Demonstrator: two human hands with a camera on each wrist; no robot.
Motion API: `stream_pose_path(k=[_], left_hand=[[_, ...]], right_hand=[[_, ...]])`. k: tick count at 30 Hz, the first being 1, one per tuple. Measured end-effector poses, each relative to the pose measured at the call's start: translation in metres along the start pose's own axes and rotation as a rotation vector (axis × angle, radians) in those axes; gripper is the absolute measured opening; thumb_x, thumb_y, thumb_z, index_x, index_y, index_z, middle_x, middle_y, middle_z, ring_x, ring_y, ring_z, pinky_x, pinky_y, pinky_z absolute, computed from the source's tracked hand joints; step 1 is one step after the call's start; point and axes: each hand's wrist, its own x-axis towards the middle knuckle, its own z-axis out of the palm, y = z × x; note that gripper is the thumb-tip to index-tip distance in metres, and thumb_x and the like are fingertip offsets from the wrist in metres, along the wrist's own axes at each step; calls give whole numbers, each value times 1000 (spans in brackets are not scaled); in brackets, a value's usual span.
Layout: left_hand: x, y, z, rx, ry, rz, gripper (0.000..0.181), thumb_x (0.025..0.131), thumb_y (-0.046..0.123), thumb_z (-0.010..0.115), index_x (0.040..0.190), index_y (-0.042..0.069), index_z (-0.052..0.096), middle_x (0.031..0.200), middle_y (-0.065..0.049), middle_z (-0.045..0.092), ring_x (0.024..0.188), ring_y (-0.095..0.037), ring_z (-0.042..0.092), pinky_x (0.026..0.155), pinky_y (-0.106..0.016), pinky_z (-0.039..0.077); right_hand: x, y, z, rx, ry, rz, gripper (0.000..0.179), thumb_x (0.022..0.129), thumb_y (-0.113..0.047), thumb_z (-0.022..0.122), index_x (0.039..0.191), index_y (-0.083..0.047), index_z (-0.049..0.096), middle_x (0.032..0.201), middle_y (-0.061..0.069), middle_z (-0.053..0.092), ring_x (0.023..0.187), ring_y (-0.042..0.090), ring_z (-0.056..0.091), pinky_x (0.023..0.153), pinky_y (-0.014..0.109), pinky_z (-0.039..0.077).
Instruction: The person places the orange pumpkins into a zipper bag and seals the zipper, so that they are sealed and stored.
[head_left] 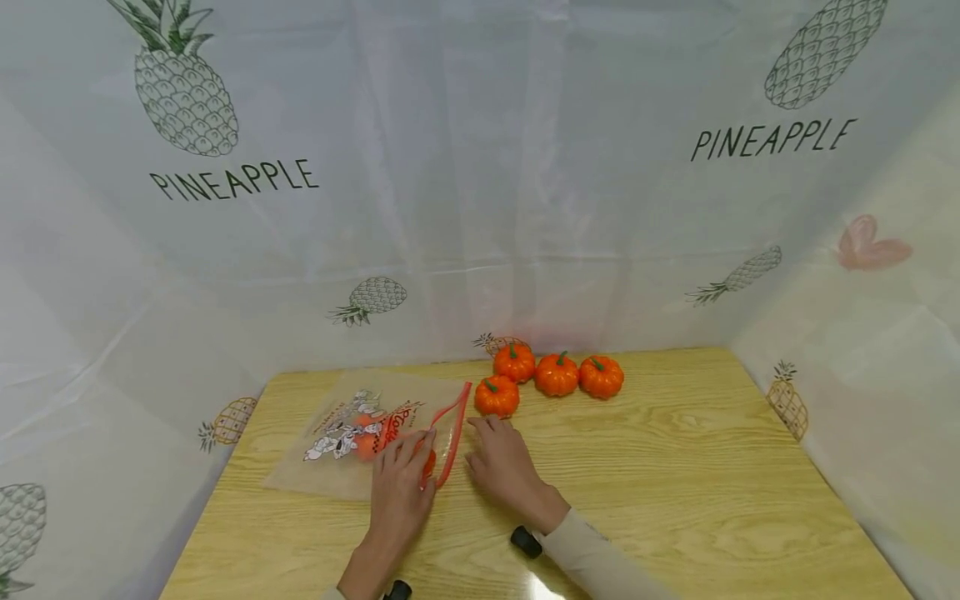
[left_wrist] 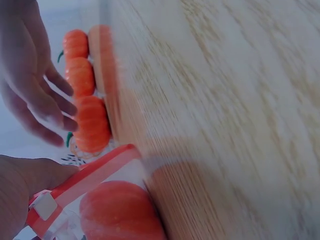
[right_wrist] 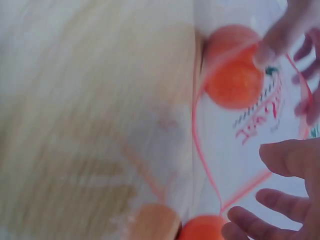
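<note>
A clear zip bag [head_left: 300, 477] with a red zip edge [head_left: 454, 442] and printed cartoon figures lies on the table, its mouth facing right. Inside are small orange toy pumpkins: one pumpkin [head_left: 365, 447] deeper in, another [head_left: 429, 463] just within the mouth, partly behind my left hand [head_left: 401, 487]. That hand pinches the upper rim, with the thumb [left_wrist: 47, 172] on the red strip beside a white slider [left_wrist: 46, 206]. My right hand [head_left: 506, 468] holds nothing, fingers loosely bent, just right of the mouth. Red rims stand apart in the right wrist view, around a pumpkin [right_wrist: 235, 82].
Several more toy pumpkins with green stems sit at the table's back, the nearest pumpkin [head_left: 497, 397] close to the bag's upper right corner. A pineapple-printed curtain [head_left: 480, 208] hangs behind the wooden table [head_left: 675, 467] and along its sides.
</note>
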Motion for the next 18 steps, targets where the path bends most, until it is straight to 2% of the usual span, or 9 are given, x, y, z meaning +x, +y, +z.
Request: stream_pose_path(k=[6,12,18], left_hand=[[2,0,0,-4,4,5,74,64,0,97,134,3,72,127,-10,69,120,-36,59,96,-56,47],[2,0,1,-13,13,4,73,64,0,97,133,3,73,126,-10,69,119,-35,58,96,-55,46],[3,1,3,-3,-20,-9,73,66,2,96,135,4,72,129,-9,68,121,-35,57,97,-55,45]], right_hand=[[3,17,-14,11,98,94,47,92,-14,82,131,3,64,122,19,64,108,38,63,92,52,54],[10,33,-17,-28,182,163,57,86,-16,88,132,6,61,122,25,61,105,43,64,89,55,55],[18,45,-16,-80,183,170,68,84,-18,90,136,9,56,127,30,60,112,46,62,95,56,54]])
